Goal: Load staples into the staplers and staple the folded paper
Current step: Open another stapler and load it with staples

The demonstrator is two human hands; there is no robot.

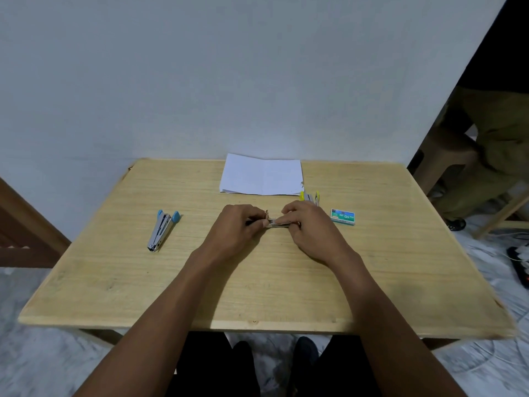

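Left hand (239,224): fingers curled, pinching one end of the metal stapler (279,224).
Right hand (307,224): fingers curled round its other end.
Blue stapler (161,230): lying well left.
Staple box (342,216): right of the hands.
Folded paper (262,174): far edge of the table (114,282).

1 view covers the scene: the head camera, worn by the person at the near edge of the table (108,270). It sits above that edge and faces forward and down across the tabletop toward the wall (200,67) behind the table's far edge.

Range is close. Both forearms (177,296) enter from the bottom of the frame. The left hand (236,224) and right hand (310,224) meet on a stapler (279,223) over the table's middle, near frame centre.

The wide-angle lens takes in all 4 table corners, the floor (34,353) on either side of the table, and the person's legs (211,368) beneath its near edge.
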